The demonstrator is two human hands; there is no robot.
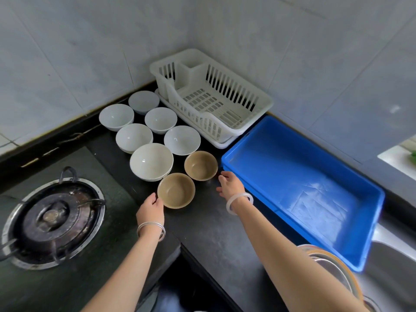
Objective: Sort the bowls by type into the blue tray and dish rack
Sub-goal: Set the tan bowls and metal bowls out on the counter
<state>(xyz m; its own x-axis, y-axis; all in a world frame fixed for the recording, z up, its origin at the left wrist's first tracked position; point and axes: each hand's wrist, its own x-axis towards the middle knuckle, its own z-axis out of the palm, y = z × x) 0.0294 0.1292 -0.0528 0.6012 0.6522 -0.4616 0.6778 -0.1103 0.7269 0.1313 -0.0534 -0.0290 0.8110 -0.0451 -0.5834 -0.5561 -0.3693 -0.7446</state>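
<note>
Your left hand [150, 208] is open, fingertips touching the rim of the near brown bowl [176, 190] on the black counter [209, 224]; your right hand [230, 184] is open and empty beside the far brown bowl [200, 165]; these bowls look stiff, breakable and smooth, so take them by the rim; blue tray [369, 224] and dish rack [265, 102] are empty.

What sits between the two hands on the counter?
In the head view, the near brown bowl sits between the left hand, at its rim, and the right hand; otherwise bare dark counter.

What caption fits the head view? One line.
Both hands reach for two brown bowls; rack and blue tray empty.
</note>
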